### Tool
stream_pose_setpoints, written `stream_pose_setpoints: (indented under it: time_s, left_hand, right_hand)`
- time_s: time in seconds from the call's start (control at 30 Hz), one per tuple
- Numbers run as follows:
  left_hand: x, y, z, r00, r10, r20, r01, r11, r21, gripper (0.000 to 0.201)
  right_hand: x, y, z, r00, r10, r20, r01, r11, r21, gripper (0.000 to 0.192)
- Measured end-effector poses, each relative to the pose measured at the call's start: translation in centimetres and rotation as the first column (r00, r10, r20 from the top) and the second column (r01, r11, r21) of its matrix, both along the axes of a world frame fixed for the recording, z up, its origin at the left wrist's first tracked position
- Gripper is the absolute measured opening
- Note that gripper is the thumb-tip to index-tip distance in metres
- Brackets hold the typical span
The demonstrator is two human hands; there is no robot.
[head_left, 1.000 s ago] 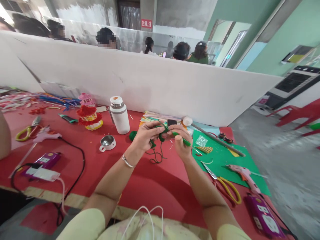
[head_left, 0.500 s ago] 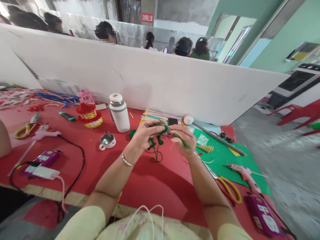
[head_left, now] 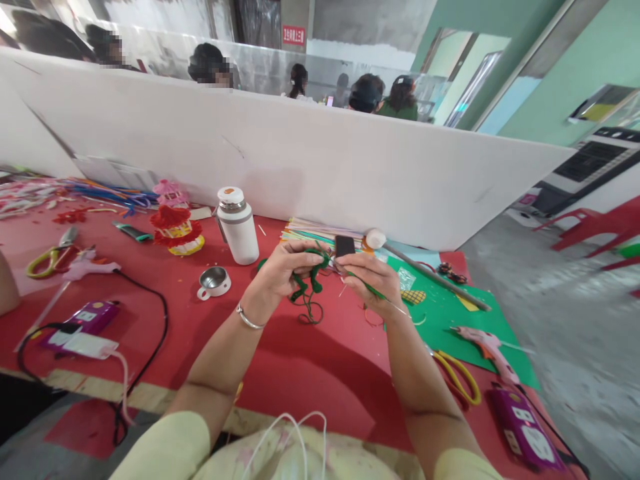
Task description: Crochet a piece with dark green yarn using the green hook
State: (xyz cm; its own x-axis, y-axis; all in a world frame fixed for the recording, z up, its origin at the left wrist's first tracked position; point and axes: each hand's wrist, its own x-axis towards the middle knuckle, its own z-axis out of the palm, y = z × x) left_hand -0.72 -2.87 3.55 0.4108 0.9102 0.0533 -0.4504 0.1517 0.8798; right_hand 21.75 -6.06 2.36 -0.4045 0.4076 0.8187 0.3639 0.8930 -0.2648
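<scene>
My left hand (head_left: 287, 267) pinches a small piece of dark green crochet work (head_left: 316, 270) above the red table. Loops of green yarn (head_left: 311, 312) hang from it down to the tabletop. In my right hand (head_left: 373, 277) is a crochet hook (head_left: 371, 287) with a green handle, its metal end running back past my wrist. The hook's tip lies close to the green piece; whether it sits in a stitch I cannot make out. Part of a green yarn ball shows behind my left hand.
A white thermos (head_left: 240, 230) and its metal-lined cup (head_left: 214, 283) stand to the left. Yellow-handled scissors (head_left: 457, 377), a pink glue gun (head_left: 487, 350) and a purple power strip (head_left: 523, 427) lie right. A white board (head_left: 320, 153) walls off the back; people sit beyond it.
My right hand has shifted slightly right and the hook has turned in it. The green piece has tilted, lying lower and more level beside my left fingers.
</scene>
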Motion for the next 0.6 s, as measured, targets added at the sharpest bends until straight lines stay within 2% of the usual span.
stream_pose_setpoints:
  time_s: [0.1, 0.17, 0.27, 0.33, 0.37, 0.43, 0.47, 0.53, 0.57, 0.6]
  left_hand:
    - [-0.2, 0.1, -0.2, 0.999, -0.048, 0.012, 0.048, 0.999, -0.02, 0.024]
    - [-0.2, 0.1, -0.4, 0.995, -0.096, 0.019, 0.097, 0.995, -0.027, 0.024]
    - [0.6, -0.2, -0.7, 0.99, -0.136, 0.026, 0.136, 0.991, -0.013, 0.027]
    - [1.4, -0.5, -1.0, 0.995, -0.097, 0.034, 0.096, 0.995, 0.024, 0.03]
    - [1.9, -0.7, -1.1, 0.998, -0.05, 0.03, 0.048, 0.997, 0.058, 0.03]
    - [2.8, -1.0, -1.4, 0.989, 0.149, 0.004, -0.147, 0.973, 0.179, 0.025]
    - [3.2, -1.2, -1.6, 0.962, 0.272, -0.029, -0.254, 0.93, 0.267, 0.022]
    - [3.8, -1.7, -2.0, 0.869, 0.488, -0.08, -0.411, 0.803, 0.432, 0.017]
    - [4.1, -1.9, -2.1, 0.829, 0.552, -0.093, -0.447, 0.752, 0.485, 0.014]
    - [4.3, -2.1, -2.2, 0.81, 0.578, -0.093, -0.464, 0.731, 0.5, 0.012]
  right_hand:
    - [0.5, -0.3, 0.8, 0.997, 0.064, -0.033, -0.066, 0.995, -0.07, 0.021]
    - [0.6, -0.2, 0.6, 0.989, 0.116, -0.088, -0.129, 0.979, -0.158, 0.018]
    - [-0.2, 0.3, -1.0, 0.941, 0.164, -0.296, -0.264, 0.902, -0.34, 0.03]
    - [-1.2, 0.7, -2.4, 0.867, 0.122, -0.484, -0.345, 0.847, -0.405, 0.043]
    - [-1.8, 0.8, -2.9, 0.842, 0.066, -0.536, -0.336, 0.84, -0.425, 0.046]
    - [-2.7, 0.7, -3.3, 0.832, -0.035, -0.554, -0.254, 0.863, -0.437, 0.047]
    - [-3.0, 0.6, -3.3, 0.846, -0.083, -0.526, -0.181, 0.884, -0.431, 0.045]
    - [-3.4, 0.2, -2.9, 0.883, -0.171, -0.438, -0.013, 0.922, -0.386, 0.04]
    - [-3.5, -0.1, -2.7, 0.892, -0.215, -0.398, 0.071, 0.935, -0.346, 0.038]
    - [-3.5, -0.3, -2.7, 0.892, -0.256, -0.371, 0.148, 0.944, -0.295, 0.037]
